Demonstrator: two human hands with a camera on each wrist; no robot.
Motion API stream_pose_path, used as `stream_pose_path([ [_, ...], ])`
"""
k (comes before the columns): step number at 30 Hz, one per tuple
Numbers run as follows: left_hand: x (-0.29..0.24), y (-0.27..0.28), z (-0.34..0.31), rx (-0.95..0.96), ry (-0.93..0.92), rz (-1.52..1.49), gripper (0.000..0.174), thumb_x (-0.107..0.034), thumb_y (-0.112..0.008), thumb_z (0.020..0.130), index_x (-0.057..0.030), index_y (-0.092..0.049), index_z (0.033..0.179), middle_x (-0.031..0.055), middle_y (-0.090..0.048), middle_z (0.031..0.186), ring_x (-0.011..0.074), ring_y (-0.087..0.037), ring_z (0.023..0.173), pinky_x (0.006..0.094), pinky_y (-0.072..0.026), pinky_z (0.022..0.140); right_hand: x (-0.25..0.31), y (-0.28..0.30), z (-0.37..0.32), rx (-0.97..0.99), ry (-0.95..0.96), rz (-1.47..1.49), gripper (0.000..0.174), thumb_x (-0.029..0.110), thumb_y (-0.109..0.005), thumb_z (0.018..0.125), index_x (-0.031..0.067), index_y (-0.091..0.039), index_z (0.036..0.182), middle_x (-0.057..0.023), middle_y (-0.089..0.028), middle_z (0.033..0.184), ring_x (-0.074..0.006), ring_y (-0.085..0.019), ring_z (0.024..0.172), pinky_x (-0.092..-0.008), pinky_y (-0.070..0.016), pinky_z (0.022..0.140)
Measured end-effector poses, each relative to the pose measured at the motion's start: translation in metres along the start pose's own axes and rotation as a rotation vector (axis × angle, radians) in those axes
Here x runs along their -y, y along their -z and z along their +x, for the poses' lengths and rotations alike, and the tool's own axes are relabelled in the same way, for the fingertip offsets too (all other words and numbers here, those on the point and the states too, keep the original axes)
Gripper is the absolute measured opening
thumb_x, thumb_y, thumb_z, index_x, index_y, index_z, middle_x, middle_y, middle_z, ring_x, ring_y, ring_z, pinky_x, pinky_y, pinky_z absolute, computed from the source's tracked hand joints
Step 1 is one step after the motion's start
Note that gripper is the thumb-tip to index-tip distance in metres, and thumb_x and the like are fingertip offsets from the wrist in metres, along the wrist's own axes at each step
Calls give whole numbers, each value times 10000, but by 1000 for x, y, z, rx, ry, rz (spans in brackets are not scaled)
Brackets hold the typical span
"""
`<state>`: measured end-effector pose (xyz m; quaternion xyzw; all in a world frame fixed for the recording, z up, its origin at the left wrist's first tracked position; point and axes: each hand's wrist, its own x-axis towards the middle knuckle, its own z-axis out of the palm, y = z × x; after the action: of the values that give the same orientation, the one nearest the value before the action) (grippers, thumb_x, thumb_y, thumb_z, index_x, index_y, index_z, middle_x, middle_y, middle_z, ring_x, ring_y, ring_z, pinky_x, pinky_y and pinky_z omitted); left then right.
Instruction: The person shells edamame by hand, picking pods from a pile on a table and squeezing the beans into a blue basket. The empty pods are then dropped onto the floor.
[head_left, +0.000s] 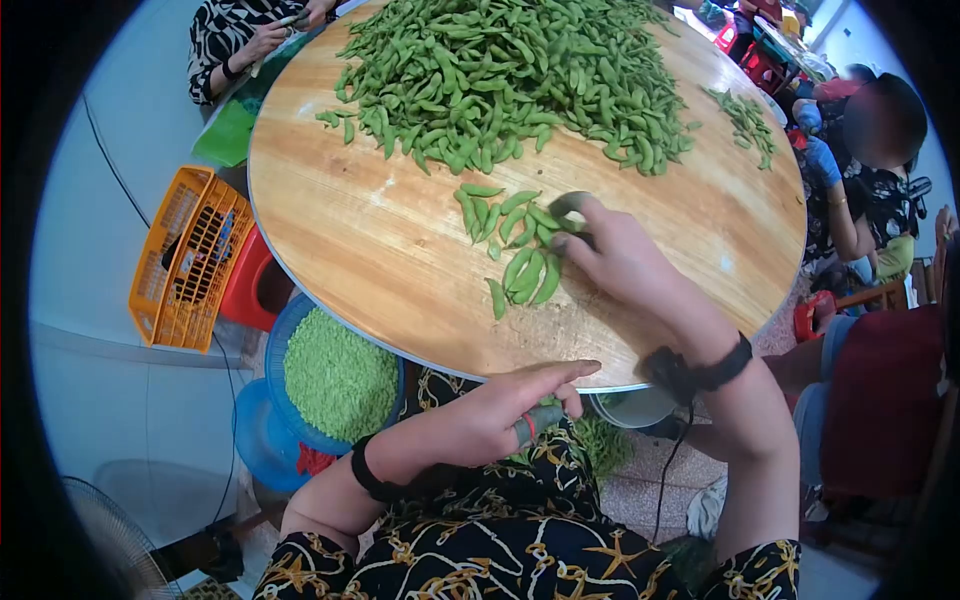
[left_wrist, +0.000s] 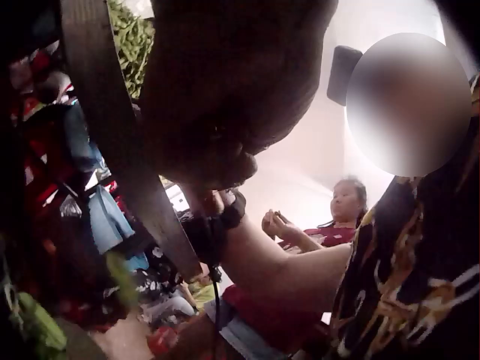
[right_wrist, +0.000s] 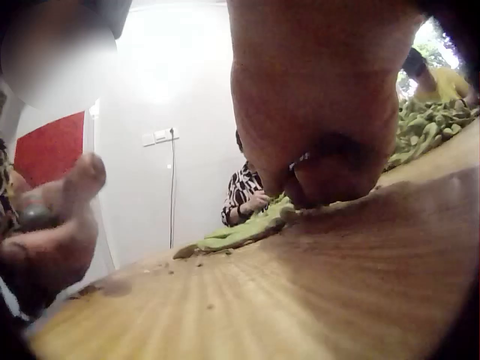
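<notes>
On the round wooden table (head_left: 400,270) lies a small loose group of green edamame pods (head_left: 515,225). My right hand (head_left: 625,255) is at the right side of this group, index finger and thumb spread apart around the nearest pods, with dark covers on their tips. In the right wrist view its bent fingers come down close by the pods (right_wrist: 240,234). My left hand (head_left: 525,405) hovers at the table's near edge, index finger stretched out and the others loosely bent. One of its fingers wears a grey-green cover (head_left: 540,422) with a red band. No pod shows in it.
A large heap of pods (head_left: 500,80) covers the table's far side, and a smaller pile (head_left: 745,125) lies right. Below left stands a blue basin (head_left: 400,390) of shelled beans (head_left: 340,375), near an orange crate (head_left: 190,260). Other people sit around. A fan (head_left: 110,540) stands lower left.
</notes>
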<state>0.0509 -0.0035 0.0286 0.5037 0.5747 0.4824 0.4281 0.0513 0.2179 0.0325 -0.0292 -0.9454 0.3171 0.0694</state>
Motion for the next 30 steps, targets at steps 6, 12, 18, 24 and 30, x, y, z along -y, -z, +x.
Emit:
stream_pose_path([
  [6, 12, -4, -12, -224, -19, -575, 482, -100, -489, 871, -15, -336, 1321, 96, -600, 954, 177, -588, 869, 279, -471, 765, 44, 4, -66, -111, -70, -95, 163, 161, -609, 798, 21, -557, 863, -193, -570, 636, -359, -577, 605, -414, -443, 527],
  [12, 4, 9, -6, -606, -65, -1185, 424, -100, -488, 883, 23, -336, 1259, 198, -533, 1136, 292, -542, 1053, 391, -453, 907, 63, -23, -92, -285, -24, 148, 118, 93, -623, 781, 15, -554, 836, -174, -563, 635, -335, -575, 582, -387, -441, 511],
  [18, -1, 8, -29, -810, -61, -772, 352, 3, -472, 844, 56, -412, 1187, 216, -516, 1182, 284, -548, 1076, 353, -459, 925, 59, -39, -79, -309, 16, -2, 113, 106, -615, 783, 25, -547, 824, -157, -564, 631, -325, -580, 578, -383, -448, 503],
  [24, -29, 32, -43, -784, 102, 35, 398, 96, -377, 773, -1, -545, 1120, 160, -624, 994, 176, -626, 924, 276, -490, 785, 74, -51, -51, -232, 72, -216, 181, 191, -614, 786, 40, -524, 829, -131, -582, 618, -306, -593, 556, -381, -469, 484],
  [30, 6, 60, 10, -719, -60, 535, 422, 120, -435, 695, 35, -540, 1095, 164, -572, 1111, 272, -576, 948, 318, -471, 816, 71, -74, -42, -285, 59, -407, 151, 205, -598, 787, 74, -525, 802, -106, -575, 587, -276, -586, 492, -369, -466, 434],
])
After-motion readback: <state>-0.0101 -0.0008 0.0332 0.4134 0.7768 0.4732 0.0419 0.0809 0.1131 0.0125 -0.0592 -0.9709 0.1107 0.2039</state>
